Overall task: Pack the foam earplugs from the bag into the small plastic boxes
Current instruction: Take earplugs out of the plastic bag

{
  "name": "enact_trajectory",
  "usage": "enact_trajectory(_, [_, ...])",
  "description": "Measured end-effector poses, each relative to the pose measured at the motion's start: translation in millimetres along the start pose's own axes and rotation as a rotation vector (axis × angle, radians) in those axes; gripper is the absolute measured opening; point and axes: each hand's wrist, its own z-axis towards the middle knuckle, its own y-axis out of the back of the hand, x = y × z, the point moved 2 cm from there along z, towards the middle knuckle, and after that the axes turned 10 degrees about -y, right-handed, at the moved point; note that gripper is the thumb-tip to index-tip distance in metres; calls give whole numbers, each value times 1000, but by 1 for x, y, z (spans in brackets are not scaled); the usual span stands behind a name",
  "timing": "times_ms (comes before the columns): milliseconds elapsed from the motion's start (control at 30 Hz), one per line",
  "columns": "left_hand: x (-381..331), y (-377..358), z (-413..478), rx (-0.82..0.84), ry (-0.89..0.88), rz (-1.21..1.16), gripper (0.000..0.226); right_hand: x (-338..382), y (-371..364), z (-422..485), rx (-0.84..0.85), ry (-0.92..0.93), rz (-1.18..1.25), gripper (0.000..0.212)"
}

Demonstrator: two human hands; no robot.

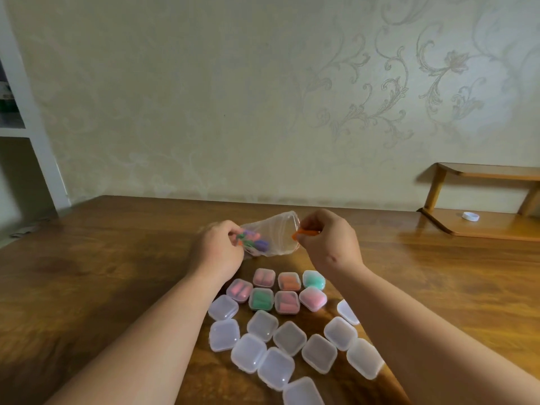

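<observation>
My left hand [217,249] grips the closed end of a clear plastic bag [276,232], where several purple, green and pink foam earplugs [253,240] are bunched. The bag lies sideways just above the table, its mouth facing right. At that mouth my right hand [328,239] pinches an orange earplug [301,234]. Nearer to me stand several shut small boxes with pink, orange or green earplugs inside [287,301]. Closest to me lie several shut, empty translucent boxes [289,338].
The wooden table [117,273] runs back to a patterned wall. At the far right stands a low wooden shelf [482,200] with a white bottle cap [470,216] on its base. A white cabinet edge [43,159] is at the left.
</observation>
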Motion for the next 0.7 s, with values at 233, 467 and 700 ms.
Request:
enact_trajectory(233, [-50, 17, -26, -17, -330, -154, 23, -7, 30, -22, 50, -85, 261, 14])
enact_trajectory(467, [-62, 3, -35, 134, -303, -416, 21, -13, 33, -42, 158, -142, 469, 11])
enact_trajectory(700, [-63, -5, -39, 178, -267, -450, 20, -15, 28, -43, 172, -142, 438, 10])
